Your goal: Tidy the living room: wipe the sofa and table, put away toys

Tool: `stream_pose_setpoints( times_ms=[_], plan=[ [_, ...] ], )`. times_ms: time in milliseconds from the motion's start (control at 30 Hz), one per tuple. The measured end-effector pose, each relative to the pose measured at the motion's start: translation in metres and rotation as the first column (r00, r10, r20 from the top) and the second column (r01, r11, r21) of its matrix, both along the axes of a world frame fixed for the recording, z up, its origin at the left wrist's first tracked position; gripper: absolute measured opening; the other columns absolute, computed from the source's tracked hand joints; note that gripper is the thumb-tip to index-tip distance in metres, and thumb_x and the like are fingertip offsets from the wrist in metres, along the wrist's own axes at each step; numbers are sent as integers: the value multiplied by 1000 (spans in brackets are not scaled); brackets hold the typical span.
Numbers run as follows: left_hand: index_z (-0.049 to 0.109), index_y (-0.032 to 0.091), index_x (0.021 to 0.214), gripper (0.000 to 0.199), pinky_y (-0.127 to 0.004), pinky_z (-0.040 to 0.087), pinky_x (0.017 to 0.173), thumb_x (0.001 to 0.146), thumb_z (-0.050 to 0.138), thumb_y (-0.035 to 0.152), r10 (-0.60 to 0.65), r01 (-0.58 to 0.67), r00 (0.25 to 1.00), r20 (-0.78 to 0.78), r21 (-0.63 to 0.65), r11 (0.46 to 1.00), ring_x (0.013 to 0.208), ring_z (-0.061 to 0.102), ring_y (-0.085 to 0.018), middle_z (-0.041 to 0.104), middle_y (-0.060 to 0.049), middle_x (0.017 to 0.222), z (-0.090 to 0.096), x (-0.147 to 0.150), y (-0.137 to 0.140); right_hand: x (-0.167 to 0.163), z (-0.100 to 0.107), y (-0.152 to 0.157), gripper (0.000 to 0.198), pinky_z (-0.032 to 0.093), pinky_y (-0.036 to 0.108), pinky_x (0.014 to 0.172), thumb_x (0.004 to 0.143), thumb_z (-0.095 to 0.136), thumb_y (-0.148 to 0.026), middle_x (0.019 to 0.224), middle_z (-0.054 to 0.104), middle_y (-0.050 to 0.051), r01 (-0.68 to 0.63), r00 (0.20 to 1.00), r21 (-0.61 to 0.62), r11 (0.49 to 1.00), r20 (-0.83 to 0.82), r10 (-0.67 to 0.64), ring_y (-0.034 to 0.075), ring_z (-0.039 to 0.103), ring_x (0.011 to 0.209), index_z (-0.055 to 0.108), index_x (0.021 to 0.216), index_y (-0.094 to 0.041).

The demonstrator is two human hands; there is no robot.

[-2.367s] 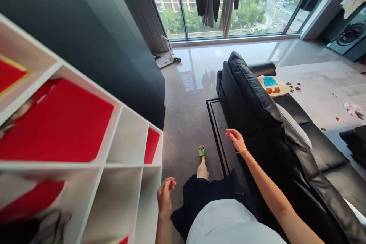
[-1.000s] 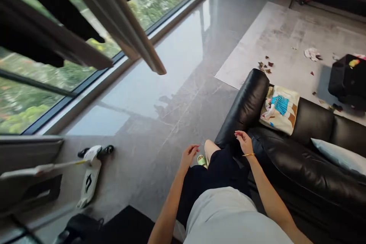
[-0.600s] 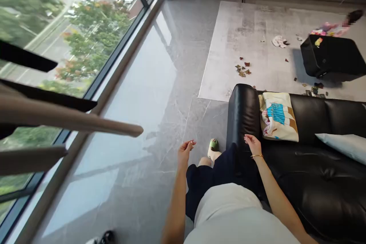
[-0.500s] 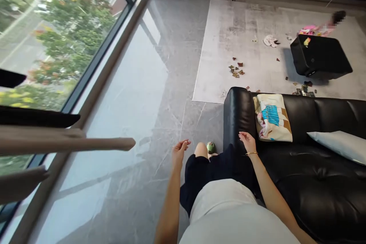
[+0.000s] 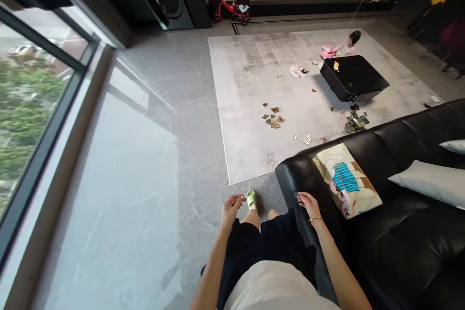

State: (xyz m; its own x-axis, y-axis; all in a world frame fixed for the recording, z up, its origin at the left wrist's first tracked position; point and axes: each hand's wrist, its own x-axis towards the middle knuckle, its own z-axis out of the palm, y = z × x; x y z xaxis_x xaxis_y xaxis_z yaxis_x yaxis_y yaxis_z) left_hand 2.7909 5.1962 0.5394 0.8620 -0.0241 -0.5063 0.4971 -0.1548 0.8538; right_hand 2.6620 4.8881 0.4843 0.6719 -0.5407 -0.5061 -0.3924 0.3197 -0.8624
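Note:
My left hand hangs in front of my left thigh, its fingers loosely bent, and I see nothing in it. On the other side my right hand, with a gold bracelet at the wrist, hovers by the arm of the black leather sofa. Its fingers are slightly curled and hold nothing visible. Close to that hand, a folded cream blanket with a blue striped patch lies on the sofa. A green slipper shows on my front foot, just short of the rug.
Ahead, a pale rug bears scattered dark tiles, small white pieces and a black low table. A person sits behind it. A red bicycle and a washing machine stand at the back. Windows line the left.
My view has swung right and moved forward, bringing the rug closer. The drying clothes at the left have mostly left view. A slippered foot has stepped ahead; both hands remain low and apart.

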Motion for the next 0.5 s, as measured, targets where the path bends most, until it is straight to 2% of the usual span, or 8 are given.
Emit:
stream_pose_setpoints(
  times_ms=[100, 167, 267, 367, 433, 500],
  plan=[
    [71, 17, 85, 59, -30, 46, 69, 54, 82, 66, -87, 86, 996, 12, 20, 996, 69, 62, -18, 77, -13, 83, 20, 78, -7, 43, 3, 9, 51, 56, 33, 61, 57, 80, -64, 80, 76, 9, 83, 996, 4, 997, -30, -83, 22, 71, 73, 75, 83, -21],
    [72, 18, 86, 57, -31, 47, 72, 57, 81, 66, -112, 112, 994, 13, 38, 993, 74, 64, -20, 77, -13, 86, 27, 112, -12, 70, 4, 14, 52, 55, 33, 63, 55, 81, -65, 81, 76, 9, 122, 991, 29, 992, -63, -120, 22, 71, 74, 74, 82, -21],
    [73, 19, 87, 56, -31, 48, 71, 58, 81, 66, -152, 154, 988, -29, 64, 986, 74, 62, -19, 77, -12, 90, 28, 142, -19, 110, 2, 23, 53, 55, 34, 68, 53, 81, -64, 81, 76, 8, 143, 986, 95, 985, -96, -134, 21, 70, 77, 74, 82, -21],
    [74, 19, 86, 58, -31, 48, 69, 55, 82, 66, -171, 178, 982, -83, 87, 980, 71, 60, -17, 76, -11, 90, 18, 161, -26, 147, -3, 27, 51, 54, 33, 71, 55, 80, -64, 82, 75, 7, 117, 990, 134, 984, -97, -104, 21, 69, 80, 73, 82, -22],
    [74, 18, 86, 59, -30, 48, 69, 54, 82, 67, -184, 194, 977, -109, 94, 977, 71, 59, -17, 75, -10, 89, 11, 176, -34, 168, -8, 26, 49, 54, 34, 72, 58, 78, -64, 83, 75, 6, 89, 993, 110, 990, -84, -80, 22, 69, 82, 72, 82, -22],
    [74, 18, 87, 59, -30, 48, 70, 55, 81, 67, -216, 231, 966, -142, 98, 968, 73, 59, -16, 74, -10, 89, 3, 197, -49, 184, -13, 24, 45, 54, 36, 76, 66, 73, -63, 87, 74, 7, 26, 997, 40, 999, -78, -23, 23, 68, 85, 71, 85, -22]
  ],
)
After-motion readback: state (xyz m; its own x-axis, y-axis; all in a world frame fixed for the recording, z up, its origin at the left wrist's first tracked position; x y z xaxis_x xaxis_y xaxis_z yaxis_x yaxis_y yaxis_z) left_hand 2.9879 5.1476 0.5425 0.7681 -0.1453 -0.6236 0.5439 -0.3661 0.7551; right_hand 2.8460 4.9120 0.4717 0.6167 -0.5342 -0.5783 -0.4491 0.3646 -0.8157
